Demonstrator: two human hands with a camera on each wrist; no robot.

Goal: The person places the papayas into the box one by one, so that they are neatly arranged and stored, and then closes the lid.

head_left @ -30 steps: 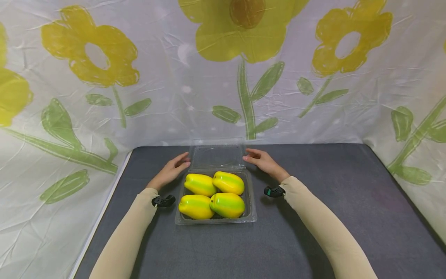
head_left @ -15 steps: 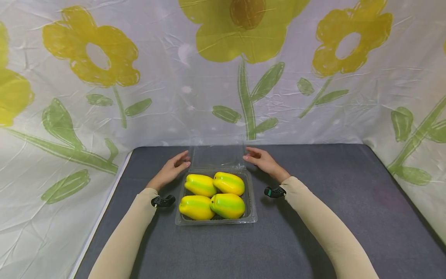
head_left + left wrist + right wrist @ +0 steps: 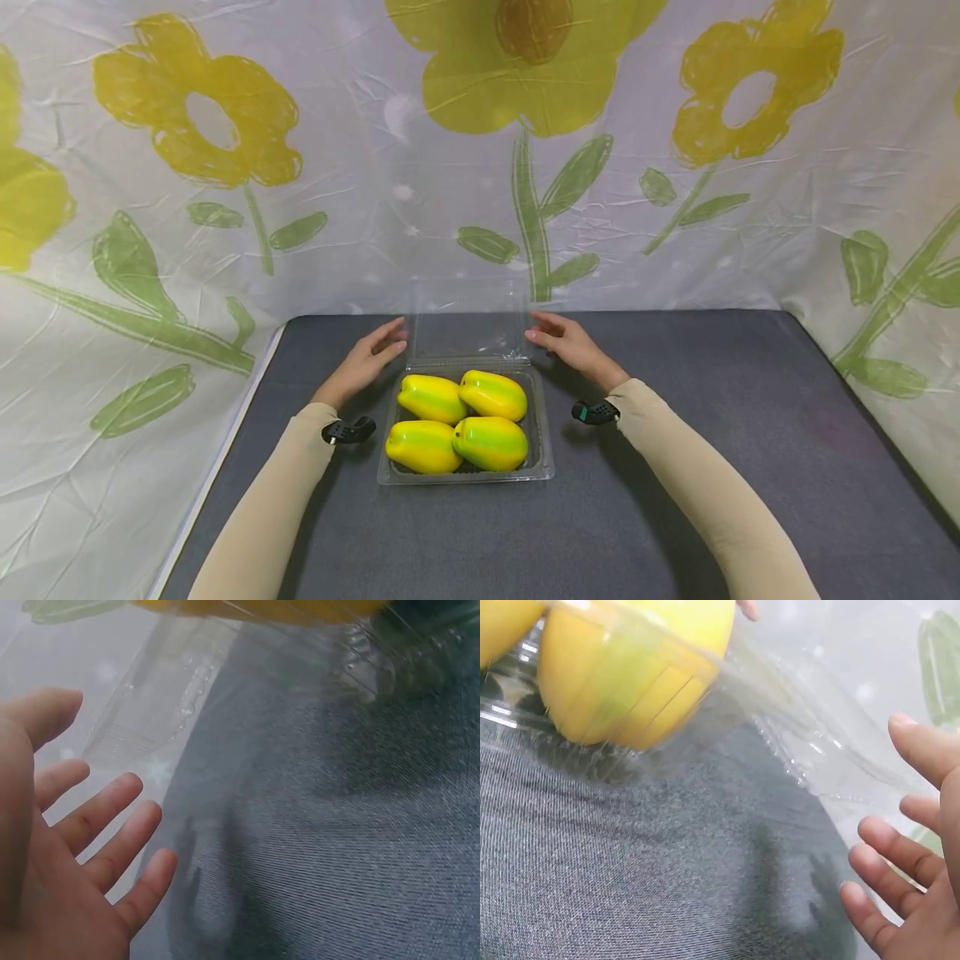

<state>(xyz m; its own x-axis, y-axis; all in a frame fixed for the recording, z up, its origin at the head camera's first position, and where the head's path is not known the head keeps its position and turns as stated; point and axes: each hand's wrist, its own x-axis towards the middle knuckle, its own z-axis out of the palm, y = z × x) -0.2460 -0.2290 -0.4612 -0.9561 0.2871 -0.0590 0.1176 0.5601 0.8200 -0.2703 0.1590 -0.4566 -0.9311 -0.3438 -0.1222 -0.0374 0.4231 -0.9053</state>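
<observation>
A clear plastic clamshell box (image 3: pixel 542 467) stands on the dark cloth, its hinged lid (image 3: pixel 468 329) raised at the back. Several yellow-green, papaya-like fruits (image 3: pixel 491 442) lie in the base in two rows. My left hand (image 3: pixel 363 360) is beside the lid's left edge, fingers apart and relaxed, holding nothing. On the opposite side, my right hand (image 3: pixel 572 346) has its fingertips close to the lid's right edge, also holding nothing. Both wrist views show spread fingers, the left hand (image 3: pixel 82 847) and the right hand (image 3: pixel 922 877) standing apart from the clear plastic.
Dark grey cloth (image 3: pixel 465 542) covers the table. Behind it hangs a white curtain (image 3: pixel 345 250) printed with yellow flowers, close behind the raised lid. A black wrist camera (image 3: pixel 348 431) sits on the left wrist, another wrist camera (image 3: pixel 595 412) on the right.
The lid stands more upright than a second ago, its top edge higher against the curtain. Both hands have shifted slightly outward from its sides. The fruits and base have stayed in place.
</observation>
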